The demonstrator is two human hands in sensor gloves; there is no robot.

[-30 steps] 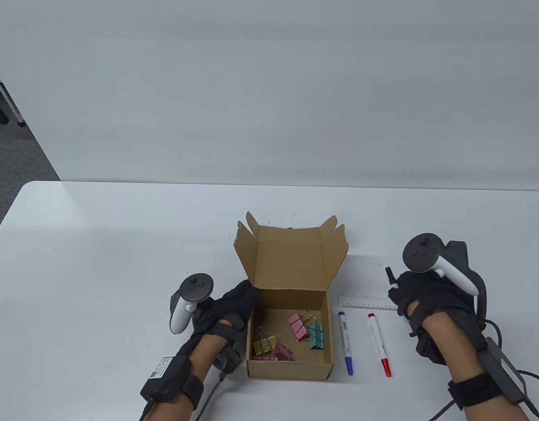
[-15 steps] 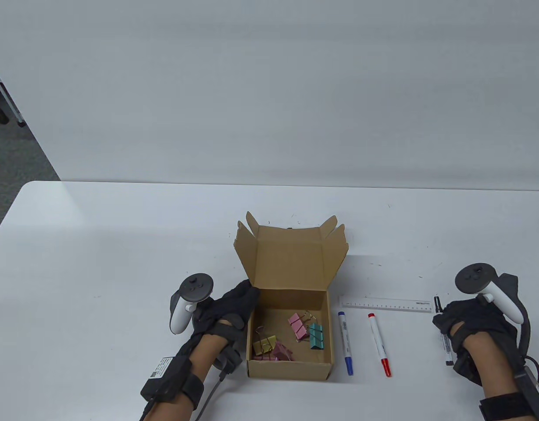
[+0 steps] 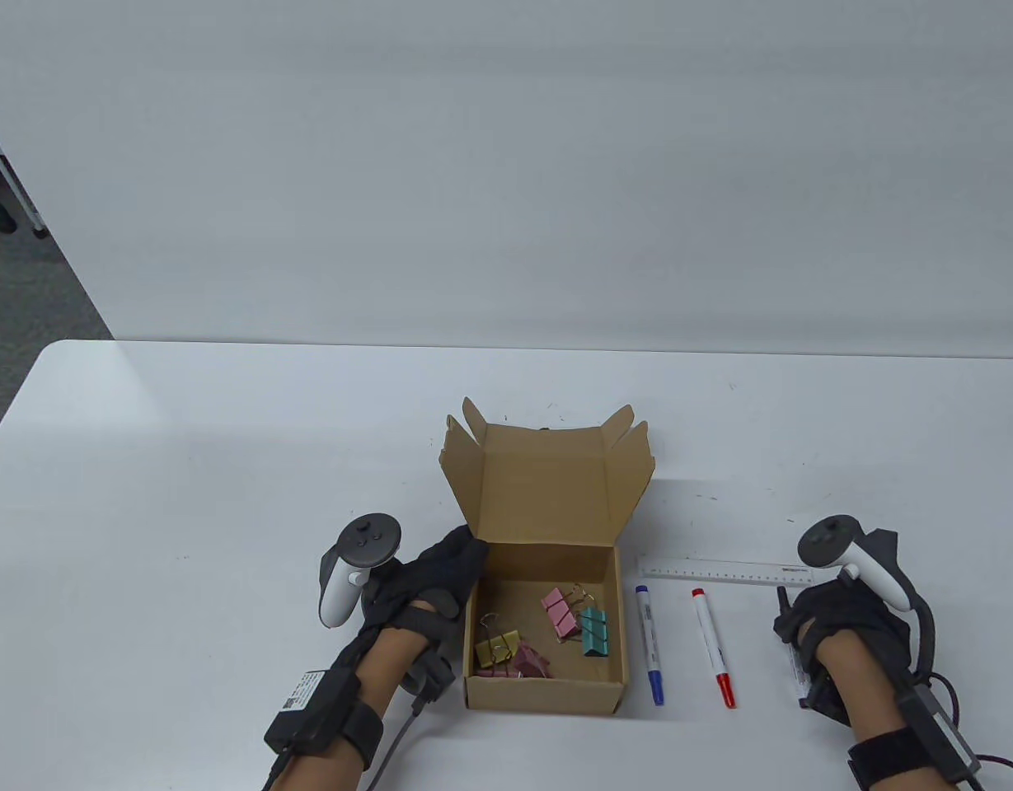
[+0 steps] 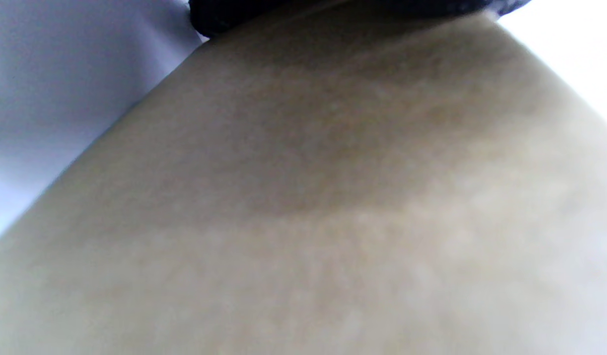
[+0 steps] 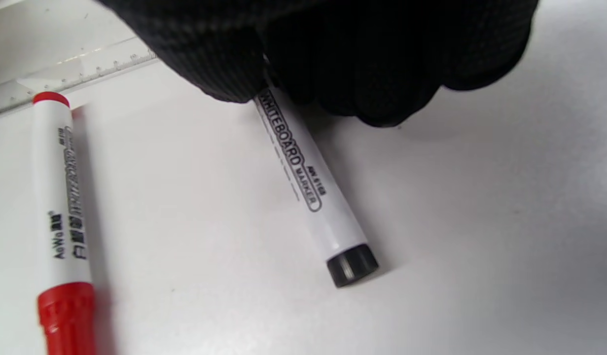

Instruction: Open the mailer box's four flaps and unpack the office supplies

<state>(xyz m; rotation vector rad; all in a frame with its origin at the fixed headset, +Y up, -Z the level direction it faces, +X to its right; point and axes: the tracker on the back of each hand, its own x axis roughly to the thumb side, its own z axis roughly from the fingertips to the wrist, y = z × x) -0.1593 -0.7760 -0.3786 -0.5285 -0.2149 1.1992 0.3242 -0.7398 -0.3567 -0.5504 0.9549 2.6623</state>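
The brown mailer box (image 3: 473,659) stands with its lid and flaps up, and several coloured binder clips (image 3: 560,614) lie inside. My left hand (image 3: 428,581) rests with fairly straight fingers against the box's left wall, which fills the left wrist view as cardboard (image 4: 333,197). My right hand (image 3: 836,634) grips a black whiteboard marker (image 5: 308,187) low over the table, right of the red marker (image 3: 713,648). The black marker (image 3: 794,655) points away from me, cap end (image 3: 781,595) past the fingers. I cannot tell if it touches the table.
A blue marker (image 3: 649,644) lies between the box and the red marker (image 5: 61,207). A clear ruler (image 3: 724,571) lies crosswise beyond the markers, also visible as the ruler (image 5: 71,74) in the right wrist view. Cables trail from both wrists near the table's front edge.
My right hand carried the black marker from near the ruler's left end out to the right, then back left and nearer, lower, beside the red marker. The left hand and box stayed still.
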